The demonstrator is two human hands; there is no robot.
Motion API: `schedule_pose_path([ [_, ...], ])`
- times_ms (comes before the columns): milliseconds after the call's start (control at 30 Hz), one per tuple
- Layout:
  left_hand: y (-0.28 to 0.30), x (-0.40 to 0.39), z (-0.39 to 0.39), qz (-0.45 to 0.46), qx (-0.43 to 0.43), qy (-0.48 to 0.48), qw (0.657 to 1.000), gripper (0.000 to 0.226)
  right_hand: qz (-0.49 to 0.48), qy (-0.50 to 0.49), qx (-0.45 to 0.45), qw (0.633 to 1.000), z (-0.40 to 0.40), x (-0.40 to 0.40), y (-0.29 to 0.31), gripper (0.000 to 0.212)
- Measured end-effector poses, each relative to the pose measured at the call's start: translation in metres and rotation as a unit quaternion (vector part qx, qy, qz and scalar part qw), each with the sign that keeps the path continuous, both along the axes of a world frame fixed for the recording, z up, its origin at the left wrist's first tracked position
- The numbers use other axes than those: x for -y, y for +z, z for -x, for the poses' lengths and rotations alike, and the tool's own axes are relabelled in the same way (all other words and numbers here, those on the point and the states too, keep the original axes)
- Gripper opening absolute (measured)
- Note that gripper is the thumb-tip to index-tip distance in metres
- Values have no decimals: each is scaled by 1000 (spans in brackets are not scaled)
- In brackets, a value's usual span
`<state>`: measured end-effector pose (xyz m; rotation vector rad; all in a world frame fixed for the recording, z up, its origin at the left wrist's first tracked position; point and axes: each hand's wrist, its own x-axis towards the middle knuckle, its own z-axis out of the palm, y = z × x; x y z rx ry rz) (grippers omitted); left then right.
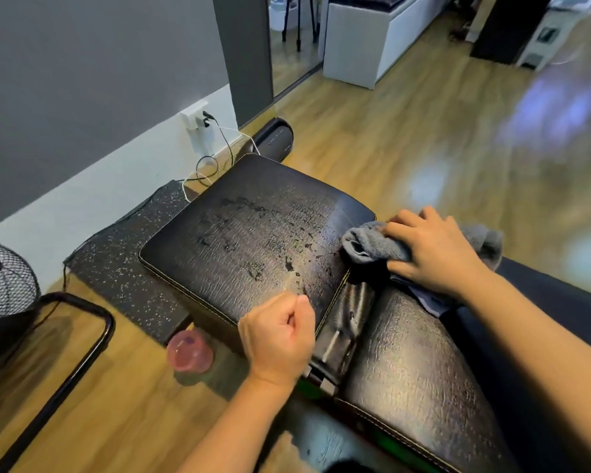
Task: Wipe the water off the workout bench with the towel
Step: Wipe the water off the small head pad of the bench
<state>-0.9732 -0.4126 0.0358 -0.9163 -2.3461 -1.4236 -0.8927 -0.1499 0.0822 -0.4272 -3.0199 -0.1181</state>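
With your right hand [434,249] spread flat on the towel [372,245] at the bench pad's [253,233] right edge, sweep leftward across the seemingly beaded water [289,264], left hand [278,336] fisted, empty.

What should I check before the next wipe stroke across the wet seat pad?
1. Towel under the wiping hand: ok. The right hand presses flat on the grey towel at the pad's right edge.
2. Water left to wipe: not ok. Droplets and streaks cover much of the seat pad.
3. Stroke path clear: ok. Nothing lies on the pad left of the towel.
4. Left hand out of the way: not ok. The left hand is a closed fist over the pad's near corner.
5. Gap between the pads: cannot tell if water sits there.
6. Pink cup on the floor: ok, off the bench.
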Motion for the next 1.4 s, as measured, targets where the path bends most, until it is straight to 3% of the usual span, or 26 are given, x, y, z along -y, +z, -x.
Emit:
schedule_pose_path([
  [167, 1, 3, 1, -29, -15, -29, 999, 42, 88, -63, -69, 992, -4, 8, -3, 47],
  [300, 2, 5, 2, -39, 2, -19, 999, 41, 197, -104, -255, 941, 9, 26, 4, 38],
  [367, 3, 5, 2, -46, 16, -7, 999, 41, 214, -88, -308, 923, 22, 49, 7, 46],
  [467, 2, 4, 2, -88, 39, -4, 995, 40, 246, -39, -262, 932, 44, 93, -1, 81],
  [533, 1, 6, 2, -116, 55, -14, 992, 41, 206, 4, -189, 960, 50, 118, -15, 93],
  [600, 2, 11, 4, -125, 55, -22, 990, 44, 147, 46, -167, 974, 46, 132, -21, 94],
  [733, 11, 17, 13, -137, -5, -12, 990, 40, 166, 120, -218, 954, 32, 136, -21, 81],
  [833, 16, 17, 24, -163, -8, 5, 987, 41, 139, 140, -206, 958, 29, 151, -28, 81],
  [1033, 10, 13, 34, -166, -5, 12, 986, 42, 6, 85, -157, 984, 50, 139, -33, 83],
  [1167, 8, 13, 34, -154, 3, 6, 988, 42, 6, -46, -153, 987, 89, 85, -25, 82],
  [1267, 4, 12, 35, -157, 23, 4, 987, 43, 62, -166, -138, 974, 114, 51, -22, 78],
  [1400, 6, 9, 38, -177, 58, 36, 982, 43, 54, -160, -135, 976, 116, 63, -21, 70],
])
